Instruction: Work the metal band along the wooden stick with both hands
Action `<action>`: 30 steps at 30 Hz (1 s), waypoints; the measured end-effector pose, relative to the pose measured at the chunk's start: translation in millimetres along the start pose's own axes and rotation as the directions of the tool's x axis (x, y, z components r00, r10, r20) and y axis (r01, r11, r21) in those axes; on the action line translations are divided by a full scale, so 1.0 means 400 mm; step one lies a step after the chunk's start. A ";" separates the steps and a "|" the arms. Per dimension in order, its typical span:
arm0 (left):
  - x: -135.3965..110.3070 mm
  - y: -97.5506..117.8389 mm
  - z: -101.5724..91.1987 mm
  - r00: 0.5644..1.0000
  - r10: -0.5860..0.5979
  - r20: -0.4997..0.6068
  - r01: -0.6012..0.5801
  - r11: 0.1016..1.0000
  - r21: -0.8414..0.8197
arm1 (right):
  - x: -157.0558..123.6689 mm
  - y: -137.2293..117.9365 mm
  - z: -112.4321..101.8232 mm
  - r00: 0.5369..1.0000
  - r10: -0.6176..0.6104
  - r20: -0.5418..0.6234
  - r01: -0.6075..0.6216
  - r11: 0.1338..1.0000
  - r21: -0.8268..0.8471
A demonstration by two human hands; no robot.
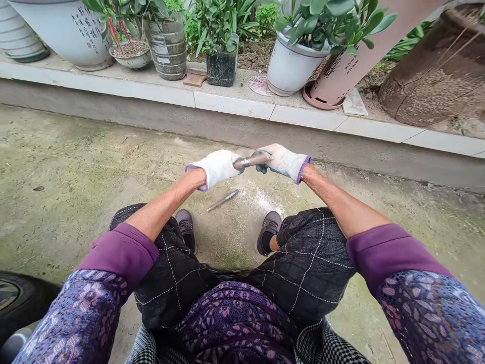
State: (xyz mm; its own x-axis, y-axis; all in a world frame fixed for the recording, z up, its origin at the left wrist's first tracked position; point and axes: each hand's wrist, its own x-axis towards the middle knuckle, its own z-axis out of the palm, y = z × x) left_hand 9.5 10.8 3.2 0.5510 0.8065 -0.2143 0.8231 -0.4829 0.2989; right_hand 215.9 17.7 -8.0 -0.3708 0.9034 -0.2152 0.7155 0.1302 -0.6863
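Note:
I sit with both arms stretched forward, wearing white knit gloves with purple cuffs. My right hand [282, 161] is closed around the brownish handle of a tool [253, 162] with a metal collar at its left end. My left hand [217, 167] is closed at that collared end, and whatever it grips there is hidden by the glove. On the concrete ground [76, 172] below my hands, between my two shoes, lies a thin grey metal file or blade [223, 200], with pale dust spread beside it.
A raised tiled ledge [235, 103] runs across the back, holding several pots: a big white planter [71, 30], a small bowl [131, 54], a cut plastic bottle [166, 45], a dark pot [222, 68], a white pot [290, 65]. A tyre [22, 298] sits at lower left.

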 end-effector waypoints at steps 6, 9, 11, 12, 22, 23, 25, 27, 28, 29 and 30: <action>0.027 -0.049 -0.004 0.976 -0.187 -0.108 0.190 0.981 0.024 | -0.006 -0.032 0.062 0.959 -0.091 0.269 0.104 0.994 -0.032; 0.037 -0.057 0.022 0.977 -0.210 -0.040 0.214 0.950 0.227 | -0.016 -0.067 0.066 0.952 -0.124 0.279 0.115 0.992 0.051; 0.034 -0.049 0.039 0.986 -0.166 0.014 0.152 0.931 0.333 | -0.018 -0.076 0.050 0.978 -0.104 0.180 0.094 0.993 0.066; 0.031 -0.042 0.046 0.991 -0.129 0.035 0.108 0.925 0.363 | -0.017 -0.075 0.038 0.990 -0.085 0.113 0.079 0.995 0.057; 0.003 0.001 -0.001 1.000 -0.022 -0.020 0.021 0.999 -0.036 | 0.000 0.004 0.002 0.999 0.042 0.033 -0.037 0.991 -0.132; 0.006 -0.006 -0.006 0.997 -0.049 -0.064 0.044 0.997 -0.069 | 0.001 0.001 0.012 0.996 0.053 0.066 -0.043 0.990 -0.137; 0.014 -0.023 -0.013 0.986 -0.125 -0.108 0.117 0.990 -0.077 | -0.003 -0.016 0.030 0.987 0.048 0.151 -0.023 0.987 -0.161; 0.022 -0.039 -0.012 0.975 -0.201 -0.092 0.202 0.979 -0.005 | -0.013 -0.042 0.043 0.970 0.020 0.242 0.025 0.983 -0.183; 0.026 -0.045 -0.007 0.971 -0.228 -0.069 0.232 0.971 0.058 | -0.020 -0.056 0.046 0.963 0.006 0.268 0.043 0.984 -0.175; 0.028 -0.048 0.000 0.968 -0.245 -0.046 0.249 0.960 0.130 | -0.028 -0.071 0.046 0.962 -0.007 0.274 0.051 0.987 -0.155; 0.029 -0.050 0.009 0.968 -0.250 -0.029 0.251 0.947 0.201 | -0.035 -0.084 0.043 0.965 -0.011 0.263 0.047 0.991 -0.129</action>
State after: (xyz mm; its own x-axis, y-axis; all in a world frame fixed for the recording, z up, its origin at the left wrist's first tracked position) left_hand 0.0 28.4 -8.5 0.3231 0.9113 -0.2554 0.9453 -0.3233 0.0421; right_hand 187.1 -6.5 6.3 -0.5216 0.7628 -0.3823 0.7676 0.2238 -0.6006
